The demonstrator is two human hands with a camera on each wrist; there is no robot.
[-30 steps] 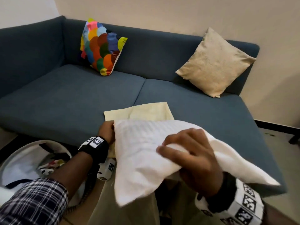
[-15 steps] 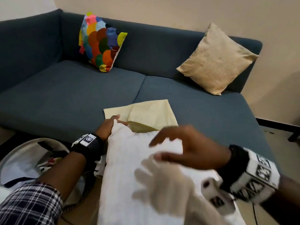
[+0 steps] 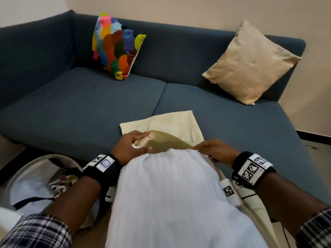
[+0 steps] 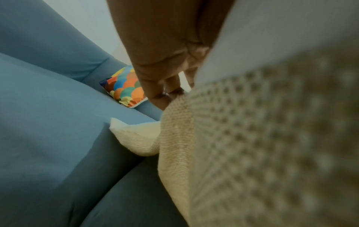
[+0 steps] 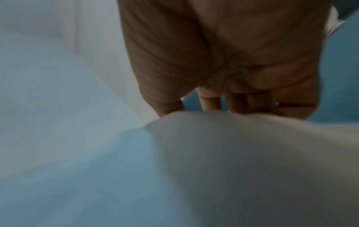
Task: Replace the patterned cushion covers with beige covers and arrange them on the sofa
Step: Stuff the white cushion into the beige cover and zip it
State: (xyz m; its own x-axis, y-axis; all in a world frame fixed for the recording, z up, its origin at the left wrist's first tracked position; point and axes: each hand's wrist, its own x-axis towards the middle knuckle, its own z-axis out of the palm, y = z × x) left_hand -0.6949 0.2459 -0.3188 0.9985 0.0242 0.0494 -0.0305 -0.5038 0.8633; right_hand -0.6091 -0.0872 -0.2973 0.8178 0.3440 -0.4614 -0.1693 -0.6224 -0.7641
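A bare white cushion insert [image 3: 170,194] lies toward me with its far end at the mouth of a beige cover [image 3: 166,126] spread on the sofa seat [image 3: 80,108]. My left hand [image 3: 139,142] pinches the cover's upper edge and lifts it open; the left wrist view shows its fingertips [image 4: 165,95] on the woven beige cover [image 4: 184,138]. My right hand [image 3: 206,146] grips the cover's edge at the insert's right corner, fingers [image 5: 211,101] curled over cloth. A patterned cushion [image 3: 116,45] leans at the back left, a beige cushion [image 3: 250,63] at the back right.
A round white basket [image 3: 21,185] with a patterned cover and cloth inside stands on the floor at my lower left. The sofa's left armrest [image 3: 32,56] rises at the left. A wall [image 3: 313,68] and floor lie right of the sofa.
The insert has been lowered and laid lengthwise toward the cover's mouth. My right hand let go of its top and moved to the cover's right edge. My left hand lifted the cover's upper edge.
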